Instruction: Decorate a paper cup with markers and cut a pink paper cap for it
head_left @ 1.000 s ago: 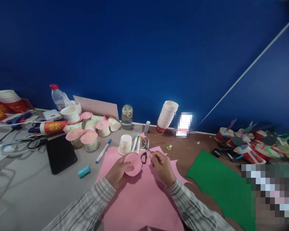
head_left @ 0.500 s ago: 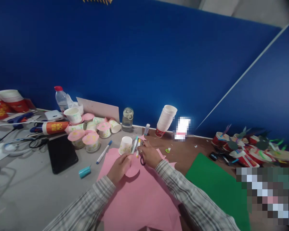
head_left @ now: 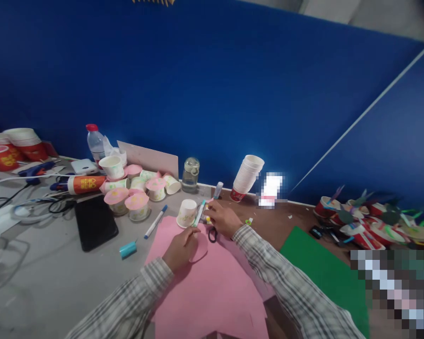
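My left hand (head_left: 181,249) pinches a round pink paper piece (head_left: 199,248) above a stack of pink sheets (head_left: 208,292). My right hand (head_left: 224,218) has its fingers closed around a yellow-and-white marker (head_left: 208,218), partly hidden by them. Just below those fingers lies the dark handle of a pair of scissors (head_left: 212,234); the blades are covered. A teal-capped marker (head_left: 199,214) rests between the hands. Beside it an upside-down paper cup (head_left: 187,213) stands at the top edge of the pink sheets.
To the left are a blue marker (head_left: 156,221), a teal cylinder (head_left: 127,250), a black phone (head_left: 95,223) and cups with pink tops (head_left: 137,201). Behind stand a glass jar (head_left: 190,176) and stacked cups (head_left: 247,176). Green sheets (head_left: 321,278) and decorated red cups (head_left: 362,233) lie right.
My right hand has moved off the scissors handle and up to the yellow-and-white marker. My left hand keeps the pink circle, now tilted slightly differently. The view has shifted a little.
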